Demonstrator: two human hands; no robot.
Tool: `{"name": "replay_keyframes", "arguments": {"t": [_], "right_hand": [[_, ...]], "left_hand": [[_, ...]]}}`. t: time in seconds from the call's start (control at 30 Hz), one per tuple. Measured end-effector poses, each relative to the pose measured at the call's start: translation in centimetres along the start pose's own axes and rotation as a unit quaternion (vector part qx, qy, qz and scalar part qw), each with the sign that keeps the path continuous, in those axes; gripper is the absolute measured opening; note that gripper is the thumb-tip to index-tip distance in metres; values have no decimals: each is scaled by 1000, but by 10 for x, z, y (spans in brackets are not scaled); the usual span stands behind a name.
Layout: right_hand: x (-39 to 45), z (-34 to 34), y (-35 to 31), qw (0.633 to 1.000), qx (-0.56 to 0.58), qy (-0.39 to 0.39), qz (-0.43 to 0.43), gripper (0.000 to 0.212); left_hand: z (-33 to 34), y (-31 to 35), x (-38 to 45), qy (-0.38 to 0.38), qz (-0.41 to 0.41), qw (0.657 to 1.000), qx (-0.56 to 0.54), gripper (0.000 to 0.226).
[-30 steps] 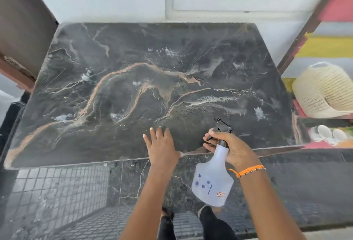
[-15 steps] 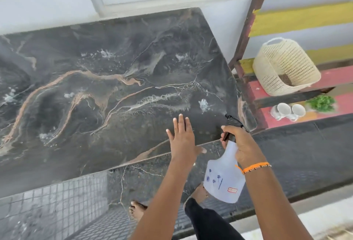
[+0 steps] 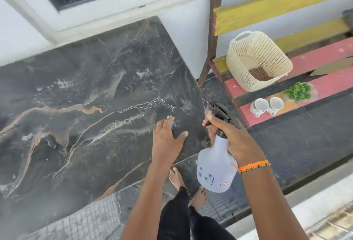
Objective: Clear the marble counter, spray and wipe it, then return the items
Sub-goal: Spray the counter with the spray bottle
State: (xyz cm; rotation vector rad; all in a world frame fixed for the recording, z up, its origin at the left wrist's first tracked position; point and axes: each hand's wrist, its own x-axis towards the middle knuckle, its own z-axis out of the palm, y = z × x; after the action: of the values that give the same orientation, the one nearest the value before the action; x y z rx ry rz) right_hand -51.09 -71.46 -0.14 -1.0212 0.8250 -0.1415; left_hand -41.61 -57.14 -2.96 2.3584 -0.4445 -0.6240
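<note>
The dark marble counter (image 3: 80,117) with orange and white veins fills the left and middle; wet spray patches dot it. My right hand (image 3: 232,136) grips the neck of a white spray bottle (image 3: 214,169) with a black trigger head, held off the counter's right front corner. My left hand (image 3: 166,138) lies flat, fingers spread, on the counter near that corner. On the painted bench at right stand a cream woven basket (image 3: 257,62), two white cups (image 3: 267,105) and a small green plant (image 3: 299,91).
A red and yellow slatted bench (image 3: 315,79) stands right of the counter, its brown post (image 3: 212,35) near the counter's far right corner. A white wall and window frame (image 3: 122,5) run behind. My bare feet (image 3: 198,196) stand on dark floor tiles below the counter's front edge.
The view has swung right and down, bringing the bench and its items further into sight. Both hands moved right along the counter's front edge, the bottle still in my right hand.
</note>
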Motion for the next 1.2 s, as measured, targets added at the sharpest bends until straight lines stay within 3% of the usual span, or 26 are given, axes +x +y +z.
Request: {"name": "replay_keyframes", "arguments": {"t": [0.1,0.27,0.33,0.4,0.5,0.57,0.7,0.93,1.07,1.2], "right_hand": [[10,-13,-20,995,59,69,-45,35],[33,-31,-62,970,-51,161,-173,10],[48,-40,-73,945,-78,226,-221,27],[62,-47,-85,931,-74,258,-248,27],[83,-57,-102,925,-65,253,-274,20],[105,-65,-113,919,-93,263,-278,30],[156,-95,-130,883,-261,270,-283,54],[241,-177,-175,867,-374,260,-202,46],[286,-211,-185,852,-418,243,-201,13],[339,-227,-186,843,-436,220,-225,23]], "left_hand": [[12,36,27,-59,40,995,-68,51],[36,95,63,-143,102,976,-131,35],[50,113,71,-170,98,970,-146,29],[60,129,80,-180,91,965,-166,27],[71,149,98,-172,117,965,-159,23],[77,160,116,-170,138,965,-146,22],[90,176,151,-179,105,970,-128,23],[137,209,209,-156,10,980,-126,25],[168,233,240,-149,-32,976,-156,30],[191,244,266,-140,-62,978,-145,31]]}}
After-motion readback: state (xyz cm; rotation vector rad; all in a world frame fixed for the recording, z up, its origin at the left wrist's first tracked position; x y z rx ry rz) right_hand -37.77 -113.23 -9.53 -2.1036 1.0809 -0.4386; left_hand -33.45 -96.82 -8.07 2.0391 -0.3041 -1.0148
